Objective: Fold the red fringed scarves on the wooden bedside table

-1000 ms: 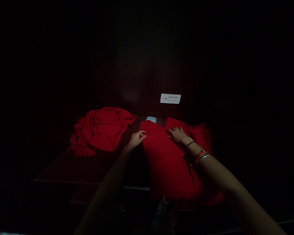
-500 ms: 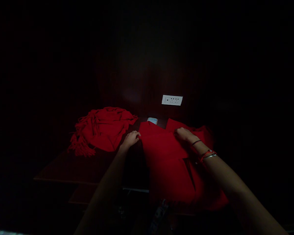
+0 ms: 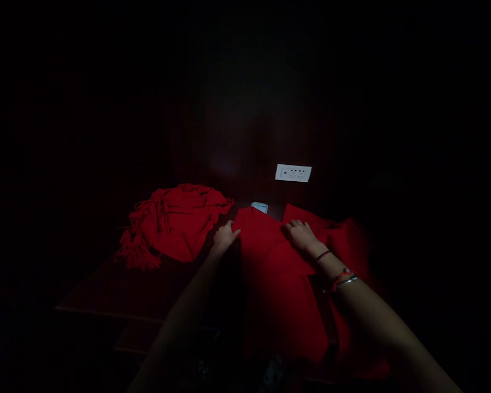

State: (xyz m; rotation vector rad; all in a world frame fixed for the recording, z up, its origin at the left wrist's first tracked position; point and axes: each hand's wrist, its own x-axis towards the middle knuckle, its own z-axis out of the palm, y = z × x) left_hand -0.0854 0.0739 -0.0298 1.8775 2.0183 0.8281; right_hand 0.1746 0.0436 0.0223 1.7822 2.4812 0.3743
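Note:
A red scarf (image 3: 270,295), laid out in a long folded strip, runs toward me over the table's front edge. At its far left edge my left hand (image 3: 226,238) has the cloth between thumb and fingers. My right hand (image 3: 301,234) rests palm down near the strip's right edge, its fingers somewhat apart on the fabric. Dark bands circle that wrist along with a silvery bracelet. A narrow dark gap parts the strip from more red cloth (image 3: 354,245) on the right. The near end fades into shadow.
A heaped red scarf with tassels (image 3: 180,218) lies on the left of the dark table (image 3: 106,292). Behind the strip is a phone (image 3: 259,207) with a lit screen. A white socket plate (image 3: 293,173) is on the wall. Most surroundings are black.
The upper fold of the strip now lies flatter and its crease has gone. My right hand has moved slightly left and its fingers have spread. The dark gap looks wider.

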